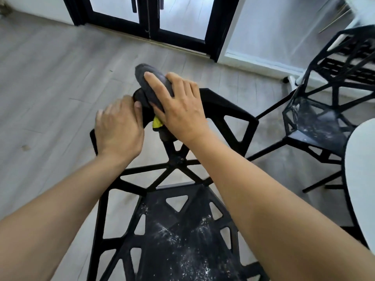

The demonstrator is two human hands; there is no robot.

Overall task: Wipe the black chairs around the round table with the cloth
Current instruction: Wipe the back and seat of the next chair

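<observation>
From the head camera, a black chair (178,220) stands near, its backrest on the far side and its seat speckled with white dust. The right hand (180,110) lies on a dark grey cloth (154,86) bunched over the top of the backrest, fingers fairly straight and pressing it down (a yellow tag (157,123) shows under the palm). The left hand (119,128) rests on the backrest's left part, fingers curled over the edge, thumb touching the cloth. A second black chair (316,122) stands to the right, beside the white round table (363,179).
</observation>
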